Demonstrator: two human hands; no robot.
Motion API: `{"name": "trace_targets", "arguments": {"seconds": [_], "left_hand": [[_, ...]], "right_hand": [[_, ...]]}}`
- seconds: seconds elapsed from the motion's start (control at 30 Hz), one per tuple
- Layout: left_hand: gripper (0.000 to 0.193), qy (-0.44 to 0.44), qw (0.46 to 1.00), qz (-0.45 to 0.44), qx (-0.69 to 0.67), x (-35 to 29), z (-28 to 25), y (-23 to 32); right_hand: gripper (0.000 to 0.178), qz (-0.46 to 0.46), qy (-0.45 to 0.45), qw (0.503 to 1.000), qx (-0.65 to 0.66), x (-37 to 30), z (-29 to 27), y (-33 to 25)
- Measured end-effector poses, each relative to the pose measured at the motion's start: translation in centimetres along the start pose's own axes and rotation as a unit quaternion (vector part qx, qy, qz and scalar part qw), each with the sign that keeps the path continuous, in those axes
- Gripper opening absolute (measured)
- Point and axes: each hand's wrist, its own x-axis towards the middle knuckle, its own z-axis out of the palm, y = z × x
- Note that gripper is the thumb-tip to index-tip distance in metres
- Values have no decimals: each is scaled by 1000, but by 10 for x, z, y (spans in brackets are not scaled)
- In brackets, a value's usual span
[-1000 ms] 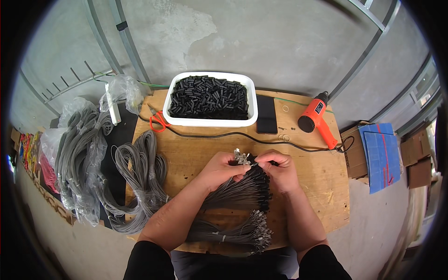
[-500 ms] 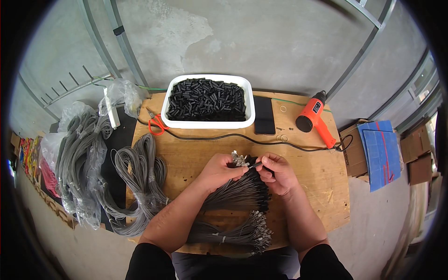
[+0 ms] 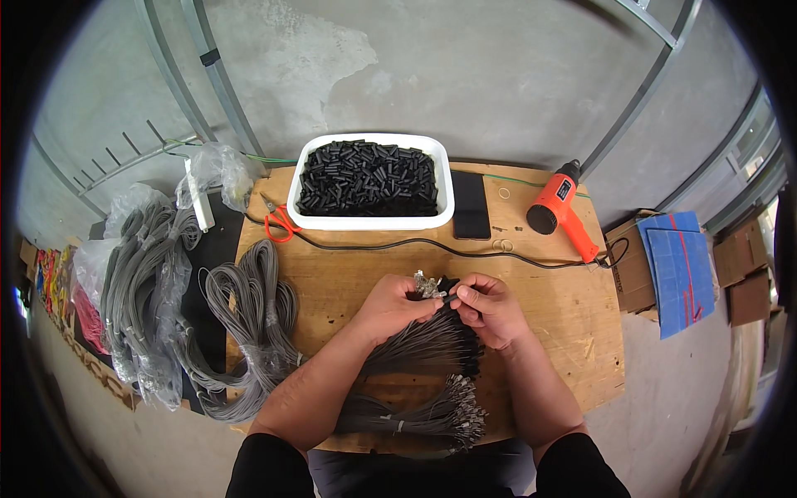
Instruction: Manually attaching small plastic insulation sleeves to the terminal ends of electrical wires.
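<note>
My left hand [image 3: 397,305] is closed around some thin grey wires, whose clear and silvery ends [image 3: 427,285] stick out above its fingers. My right hand [image 3: 491,309] pinches a short black sleeve [image 3: 451,298] between thumb and forefinger, right against the left fingertips. The wire end inside or behind the sleeve is hidden. Below both hands a fan of grey wires [image 3: 419,347] with black-sleeved ends lies on the table. Nearer to me rests a tied bundle of grey wires [image 3: 398,419] with bare silvery ends.
A white tub [image 3: 365,222] of black sleeves stands at the back of the wooden table [image 3: 564,349]. Beside it lie a phone [image 3: 471,207], orange-handled scissors [image 3: 281,224] and an orange heat gun [image 3: 564,212] with a black cord. Coiled grey wires [image 3: 249,307] lie at left.
My right hand has shifted slightly left, bringing the black sleeve up to the left fingertips. The left hand has barely moved.
</note>
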Motion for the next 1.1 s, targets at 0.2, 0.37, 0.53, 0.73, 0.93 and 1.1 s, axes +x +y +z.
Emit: {"name": "trace_targets", "arguments": {"seconds": [0.2,0.37,0.53,0.73,0.93,1.1], "left_hand": [[13,12,1000,-1,28,1,-3,-5],[19,43,994,31,100,0,-5,-3],[23,-40,998,16,42,-6,-5,5],[23,-63,995,10,75,-8,-3,9],[15,11,999,29,13,-3,-3,-1],[11,33,995,59,74,1,-1,-8]], "right_hand": [[12,-41,62,997,-12,2,-4,-5],[13,-116,74,990,-35,1,-2,-6],[23,-101,49,989,-101,-3,8,-1],[13,-123,8,980,-158,-3,10,0],[8,-101,35,985,-132,0,3,5],[10,-78,36,992,-92,-1,6,6]]}}
